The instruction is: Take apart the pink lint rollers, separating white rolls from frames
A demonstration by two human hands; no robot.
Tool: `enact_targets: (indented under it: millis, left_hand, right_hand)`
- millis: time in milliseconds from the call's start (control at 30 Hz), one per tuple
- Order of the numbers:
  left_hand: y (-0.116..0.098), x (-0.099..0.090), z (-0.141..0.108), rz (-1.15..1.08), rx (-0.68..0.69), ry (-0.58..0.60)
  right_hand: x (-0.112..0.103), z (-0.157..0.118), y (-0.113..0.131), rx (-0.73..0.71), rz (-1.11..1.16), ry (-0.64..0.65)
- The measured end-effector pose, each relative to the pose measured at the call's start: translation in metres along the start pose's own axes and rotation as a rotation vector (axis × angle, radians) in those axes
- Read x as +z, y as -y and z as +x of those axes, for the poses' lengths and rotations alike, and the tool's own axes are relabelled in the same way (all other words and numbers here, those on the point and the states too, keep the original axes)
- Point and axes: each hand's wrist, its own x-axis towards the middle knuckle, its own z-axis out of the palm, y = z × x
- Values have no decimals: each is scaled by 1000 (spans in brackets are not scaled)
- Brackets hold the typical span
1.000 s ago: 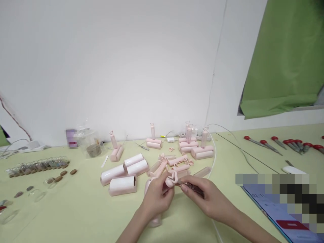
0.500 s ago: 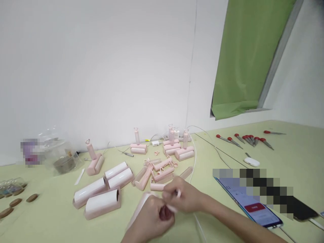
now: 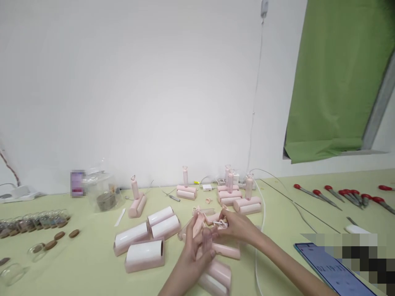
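My left hand (image 3: 193,257) is closed around a translucent pink tube-shaped handle (image 3: 207,238), held upright near the table's middle. Just right of it, my right hand (image 3: 239,227) pinches a small pale pink part with a thin shiny rod (image 3: 218,223); its exact kind is partly hidden by the fingers. Below both hands lies a pink lint roller head (image 3: 219,273) with a white roll. Loose pink lint roller frames and clear handle pieces lie behind and under the hands, among them a pink frame (image 3: 228,250).
White rolls in pink covers (image 3: 143,255) lie to the left. Assembled lint rollers (image 3: 248,204) stand along the wall. Small glass jars (image 3: 46,220) and cork lids (image 3: 74,233) sit far left. Red-handled tools (image 3: 327,199), a phone (image 3: 327,269) and a white cable (image 3: 261,246) are on the right.
The view has swung left, so things appear farther right. My right hand has moved forward to the loose pink parts. My left hand now shows the translucent handle upright.
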Motion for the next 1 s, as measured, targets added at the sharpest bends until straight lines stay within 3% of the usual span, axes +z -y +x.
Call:
enact_targets:
  millis: [233,333,467,567,767,867,933,1000]
  left_hand:
    - [-5,-36,-16,510,-188,102]
    - [5,-37,-23,502,-257,79]
    - [24,-29,-25,422,-196,-49]
    - [31,-26,-25,385,-158,-45]
    - [31,-30,-25,396,-157,8]
    - [33,-31,-24,391,-160,-27]
    - [35,-30,-24,390,-154,-36]
    - [36,-30,-24,399,-128,-27]
  right_hand:
    - [-16,-9,-1,-23,-75,133]
    - [-22,-10,-2,-9,-131,121]
    - [-17,-8,3,36,-247,52]
    - [-14,-7,6,74,-318,50]
    - [-53,-21,-4,110,-383,152]
    - [-65,-32,1,15,-256,160]
    - [-53,-37,13,-82,-58,160]
    - [-28,-38,29,-160,100,155]
